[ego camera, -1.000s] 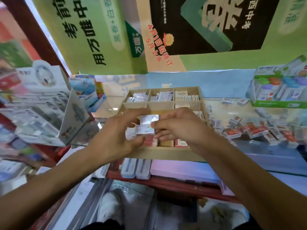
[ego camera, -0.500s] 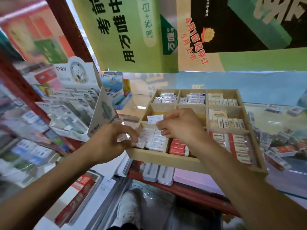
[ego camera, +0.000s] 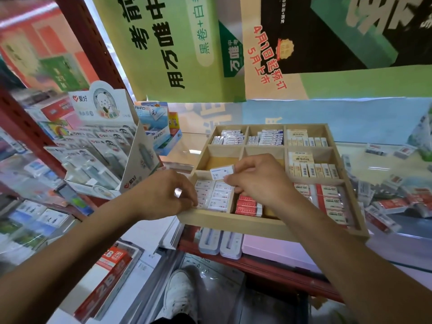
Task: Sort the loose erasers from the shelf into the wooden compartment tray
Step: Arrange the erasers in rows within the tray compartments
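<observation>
The left hand (ego camera: 163, 195) is resting at the near left corner of the wooden compartment tray (ego camera: 233, 224), its fingers curled and its fingertips touching the edge of the white erasers (ego camera: 214, 195) lying flat in the near left compartment; whether it is pinching one of them or only steadying the stack, I cannot tell. Just beyond it, the right hand (ego camera: 254, 181) is pinching a single white eraser (ego camera: 222, 172) between thumb and forefinger, holding it above the divider between that near left compartment and the middle left one, which is showing mostly bare wood. Judging by the matching wrappers, this eraser is probably heading for the white stack right below it. Next to that stack, red erasers (ego camera: 248, 205) are filling the near middle compartment, and 2B erasers (ego camera: 332, 202) are lying along the near right one. Farther in, cream erasers (ego camera: 311, 166) are standing in the middle right compartment, and all three compartments along the far edge are holding rows of stock. So the sorting is looking well advanced, with most compartments partly filled. What is left is still considerable: loose erasers (ego camera: 392, 202) in red and white wrappers are lying scattered on the glass shelf (ego camera: 374, 167) beyond the right edge of the tray.
</observation>
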{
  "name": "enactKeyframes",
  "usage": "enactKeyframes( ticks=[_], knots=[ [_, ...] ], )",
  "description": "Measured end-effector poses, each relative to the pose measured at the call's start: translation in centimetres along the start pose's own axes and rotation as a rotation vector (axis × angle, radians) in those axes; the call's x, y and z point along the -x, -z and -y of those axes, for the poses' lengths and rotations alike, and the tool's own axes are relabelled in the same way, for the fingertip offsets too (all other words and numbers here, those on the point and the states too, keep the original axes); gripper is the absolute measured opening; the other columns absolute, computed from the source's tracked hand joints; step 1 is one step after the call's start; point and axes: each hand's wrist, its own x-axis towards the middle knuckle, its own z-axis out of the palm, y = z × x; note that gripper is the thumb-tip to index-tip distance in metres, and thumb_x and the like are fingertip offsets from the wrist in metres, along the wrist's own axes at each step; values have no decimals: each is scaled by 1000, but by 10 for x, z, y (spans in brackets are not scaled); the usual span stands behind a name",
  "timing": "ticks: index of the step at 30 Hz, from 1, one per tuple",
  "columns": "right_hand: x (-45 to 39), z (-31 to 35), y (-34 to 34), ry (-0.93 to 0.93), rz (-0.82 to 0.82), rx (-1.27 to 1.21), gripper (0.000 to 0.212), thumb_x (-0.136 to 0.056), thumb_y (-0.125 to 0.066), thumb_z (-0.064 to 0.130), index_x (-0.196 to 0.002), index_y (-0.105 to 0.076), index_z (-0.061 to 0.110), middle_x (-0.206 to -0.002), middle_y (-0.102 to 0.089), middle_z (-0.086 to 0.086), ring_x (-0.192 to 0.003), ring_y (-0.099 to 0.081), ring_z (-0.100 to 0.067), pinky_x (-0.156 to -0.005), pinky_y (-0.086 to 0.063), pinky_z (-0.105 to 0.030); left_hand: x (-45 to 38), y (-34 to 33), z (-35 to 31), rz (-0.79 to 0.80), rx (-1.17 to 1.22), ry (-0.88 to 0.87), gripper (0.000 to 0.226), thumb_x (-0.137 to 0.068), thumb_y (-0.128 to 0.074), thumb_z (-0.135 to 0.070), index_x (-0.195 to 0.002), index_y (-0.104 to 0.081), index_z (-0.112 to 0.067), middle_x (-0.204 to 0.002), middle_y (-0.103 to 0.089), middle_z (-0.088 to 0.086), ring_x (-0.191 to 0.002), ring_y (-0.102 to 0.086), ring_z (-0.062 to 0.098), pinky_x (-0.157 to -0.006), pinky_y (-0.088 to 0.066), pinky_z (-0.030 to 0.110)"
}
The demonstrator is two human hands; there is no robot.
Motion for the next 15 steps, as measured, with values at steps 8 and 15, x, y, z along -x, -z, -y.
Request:
enactKeyframes(
  ticks=[8, 15],
  knots=[
    [4, -4, 5, 4, 31, 50, 10, -82, -72, 20, -72, -74, 18, -71, -73, 3, -68, -69, -13, -72, -59, -36, 7, -2, -3, 81, -234, -60, 54, -64, -36, -21, -99, -76, -31, -95, -61, -25, -110, -43, 10, -104, -34, 35],
    [9, -1, 0, -160, 113, -174, 9, -87, -67, 13, -79, -71, 9, -78, -75, -9, -55, -64, -12, -58, -54, -25, 3, -20, -17, -351, 74, -101, 30, -81, -75, -22, -110, -69, -27, -104, -65, -18, -94, -59, -3, -80, -41, 6]
  ],
)
